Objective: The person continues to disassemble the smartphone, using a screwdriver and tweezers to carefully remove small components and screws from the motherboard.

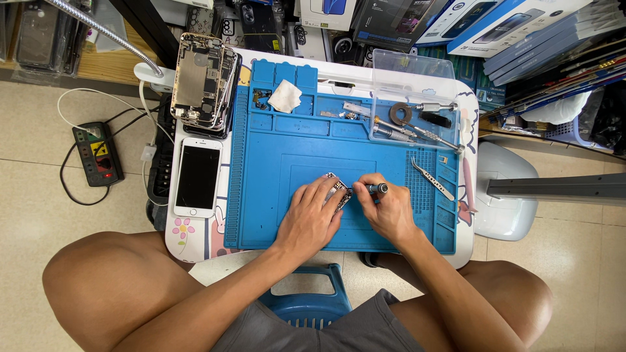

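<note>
While the left hand [312,218] lies flat with its fingers pressing a small metal phone part [339,190] onto the blue work mat [287,153], the right hand [386,210] pinches a slim screwdriver [373,189] whose tip touches that part from three o'clock. The part sits just below the mat's middle. At two o'clock from it lie tweezers [432,178]. Farther, at one o'clock, a clear plastic tray [413,66] holds screwdrivers and a dark ring. At ten o'clock lies a white phone [198,176], and beyond it a stack of opened phone frames [203,81]. Farthest, at twelve to two o'clock, flat rectangular boxes [502,23] in white, blue and black are piled.
</note>
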